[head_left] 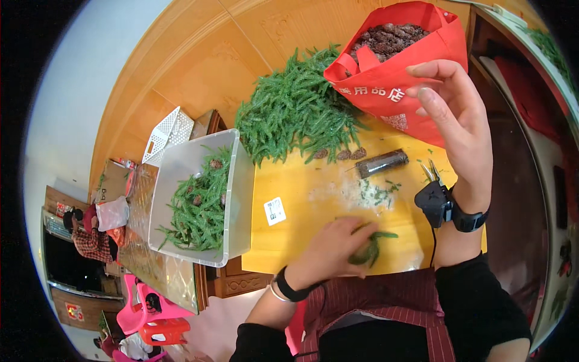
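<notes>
My left hand (332, 250) is low over the front of the yellow tabletop (289, 241), somewhat blurred. Its fingers are closed around a dark green rounded bundle (363, 252), from which a green sprig (385, 234) sticks out to the right. My right hand (452, 111) is raised in front of the red bag (386, 96), thumb and fingers apart, with nothing visible between them. Below that hand, thin metal tips (432, 171) show beside the wrist. A dark wrapped cylinder (382, 163) lies on the table, with small green clippings (380, 194) in front of it.
Green artificial sprigs (289, 108) are heaped at the back, with pine cones (344, 154) before them. Brown cones fill the red bag. At left, a translucent bin (240, 193) holds sprigs and cones. A white card (274, 211) lies on the table. Another person (93, 241) is far left.
</notes>
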{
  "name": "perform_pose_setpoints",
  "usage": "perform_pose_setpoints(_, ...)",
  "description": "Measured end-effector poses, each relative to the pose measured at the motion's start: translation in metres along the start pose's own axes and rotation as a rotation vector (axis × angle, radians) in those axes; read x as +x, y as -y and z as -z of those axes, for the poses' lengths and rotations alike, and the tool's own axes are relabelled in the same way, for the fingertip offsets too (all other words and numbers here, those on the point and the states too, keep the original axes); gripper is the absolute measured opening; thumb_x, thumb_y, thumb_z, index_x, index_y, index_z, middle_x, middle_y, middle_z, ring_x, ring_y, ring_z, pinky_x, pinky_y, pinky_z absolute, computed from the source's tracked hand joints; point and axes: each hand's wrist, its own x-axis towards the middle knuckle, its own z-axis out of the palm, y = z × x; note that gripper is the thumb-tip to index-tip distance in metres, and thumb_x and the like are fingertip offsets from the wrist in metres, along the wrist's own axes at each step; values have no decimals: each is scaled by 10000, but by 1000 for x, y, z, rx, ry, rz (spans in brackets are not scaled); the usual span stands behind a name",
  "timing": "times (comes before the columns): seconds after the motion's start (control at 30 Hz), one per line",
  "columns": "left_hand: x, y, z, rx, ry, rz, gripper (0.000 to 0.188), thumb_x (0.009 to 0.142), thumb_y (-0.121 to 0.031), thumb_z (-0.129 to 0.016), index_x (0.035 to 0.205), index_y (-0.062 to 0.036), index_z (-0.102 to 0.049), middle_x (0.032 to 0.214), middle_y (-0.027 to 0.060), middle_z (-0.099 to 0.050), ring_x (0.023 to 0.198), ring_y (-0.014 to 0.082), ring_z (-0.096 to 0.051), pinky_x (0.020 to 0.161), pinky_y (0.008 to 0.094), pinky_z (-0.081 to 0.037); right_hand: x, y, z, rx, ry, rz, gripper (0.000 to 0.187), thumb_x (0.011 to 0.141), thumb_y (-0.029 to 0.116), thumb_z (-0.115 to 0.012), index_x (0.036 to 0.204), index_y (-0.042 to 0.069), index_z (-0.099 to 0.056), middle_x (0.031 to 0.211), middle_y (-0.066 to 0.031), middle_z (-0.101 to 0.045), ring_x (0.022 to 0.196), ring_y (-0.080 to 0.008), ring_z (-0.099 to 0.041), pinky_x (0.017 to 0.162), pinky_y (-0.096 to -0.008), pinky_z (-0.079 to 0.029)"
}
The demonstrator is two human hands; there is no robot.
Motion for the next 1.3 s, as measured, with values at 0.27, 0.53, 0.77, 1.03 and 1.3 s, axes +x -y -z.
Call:
perform_pose_setpoints(0.27,57,61,16,8,-441,253,361,713,-203,-677,1009,-25,-571,826,159,-596,734,290,-588,640,381,-475,0,1,-2,-270,197,0,129,817,86,-575,908,7,-530,819,-12,-561,768,-81,-539,661,-217,-433)
perform_pose_setpoints(0.53,87,86,0,240,-238,376,130,689,-164,-618,678,-35,-604,682,156,-588,655,322,-579,590,408,-461,0,-9,0,-528,534,100,205,753,113,-625,887,-1,-520,811,-100,-565,714,-216,-579,623,-280,-461)
perform_pose_setpoints(0.77,57,74,31,372,-239,378,105,686,-152,-595,660,-52,-578,646,136,-579,631,314,-575,549,393,-453,1,-12,0,-587,585,121,220,752,137,-631,888,-1,-525,783,-114,-575,729,-254,-585,640,-318,-460)
perform_pose_setpoints(1.03,35,-7,116,129,-338,258,87,681,-70,-648,696,-16,-582,631,77,-549,520,169,-512,492,278,-411,-8,-22,-15,-599,663,169,156,724,87,-620,866,25,-598,760,-124,-591,714,-295,-582,616,-336,-456)
perform_pose_setpoints(1.3,57,53,100,-487,-253,326,196,831,-162,-579,915,15,-590,700,20,-583,651,71,-521,577,218,-429,-2,-19,-4,-713,544,135,102,732,60,-599,825,18,-593,709,-115,-599,671,-279,-590,590,-327,-455)
